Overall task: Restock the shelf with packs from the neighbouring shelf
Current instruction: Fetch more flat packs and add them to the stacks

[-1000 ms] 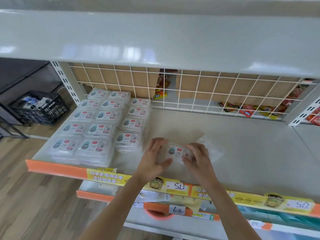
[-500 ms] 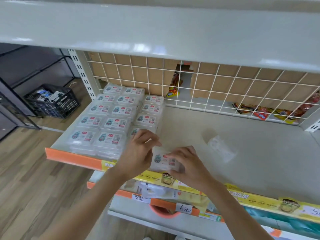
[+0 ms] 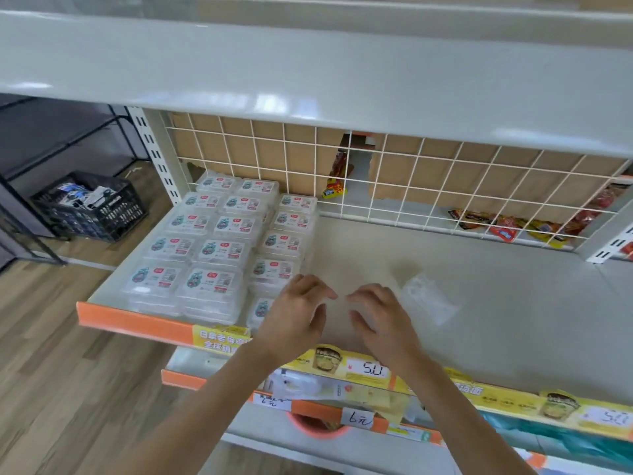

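Clear plastic packs (image 3: 219, 248) with white and red labels lie stacked in three columns on the left of the grey shelf (image 3: 496, 313). The front pack of the right column (image 3: 259, 310) shows only its left part, since my left hand (image 3: 294, 317) hovers over its right side with fingers loosely bent. My right hand (image 3: 380, 318) is beside it over bare shelf, fingers relaxed, holding nothing. The two hands' fingertips nearly meet. A crumpled clear wrapper (image 3: 426, 298) lies just right of my right hand.
A white wire grid (image 3: 411, 186) backs the shelf, with red and yellow snack packets (image 3: 507, 228) behind it. The upper shelf (image 3: 308, 80) overhangs. A black crate (image 3: 89, 207) stands on the wooden floor at left. Price labels (image 3: 366, 368) line the front edge.
The pack that both hands held has been set down at the front of the right column. Both hands have let go of it and now hover above the shelf.
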A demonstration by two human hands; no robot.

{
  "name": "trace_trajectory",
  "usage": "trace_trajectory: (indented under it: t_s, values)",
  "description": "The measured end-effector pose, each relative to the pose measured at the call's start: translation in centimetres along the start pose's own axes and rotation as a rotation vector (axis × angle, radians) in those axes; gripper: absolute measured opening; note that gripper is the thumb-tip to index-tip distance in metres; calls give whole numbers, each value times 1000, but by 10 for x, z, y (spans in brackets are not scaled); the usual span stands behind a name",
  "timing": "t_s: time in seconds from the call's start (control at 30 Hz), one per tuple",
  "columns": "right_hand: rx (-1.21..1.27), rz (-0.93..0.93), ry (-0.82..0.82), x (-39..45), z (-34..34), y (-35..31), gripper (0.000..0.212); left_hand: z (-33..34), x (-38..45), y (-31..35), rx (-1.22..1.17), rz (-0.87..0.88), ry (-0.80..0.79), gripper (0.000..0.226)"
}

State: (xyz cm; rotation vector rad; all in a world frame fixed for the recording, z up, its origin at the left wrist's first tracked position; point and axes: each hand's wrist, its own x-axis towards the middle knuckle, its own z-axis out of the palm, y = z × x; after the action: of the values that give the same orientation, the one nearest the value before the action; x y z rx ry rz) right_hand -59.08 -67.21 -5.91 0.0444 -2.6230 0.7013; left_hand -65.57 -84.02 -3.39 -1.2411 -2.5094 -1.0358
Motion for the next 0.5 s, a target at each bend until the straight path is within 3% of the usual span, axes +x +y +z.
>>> trace_trajectory:
  t_s: [0.13, 0.27, 0.4, 0.5]
  values:
    - [-301, 208, 173, -13, -29, 41, 25, 39, 8, 9, -60, 27, -115, 29]
    - [-276, 578, 67, -25, -36, 60, 47, 54, 6, -2, -51, -3, -119, 32]
    - [-64, 424, 3, -22, -39, 48, 43, 50, 6, 1, 27, -49, -65, 37]
    - [188, 416, -67, -18, -32, 18, 38, 46, 4, 7, 25, -130, -118, 57]
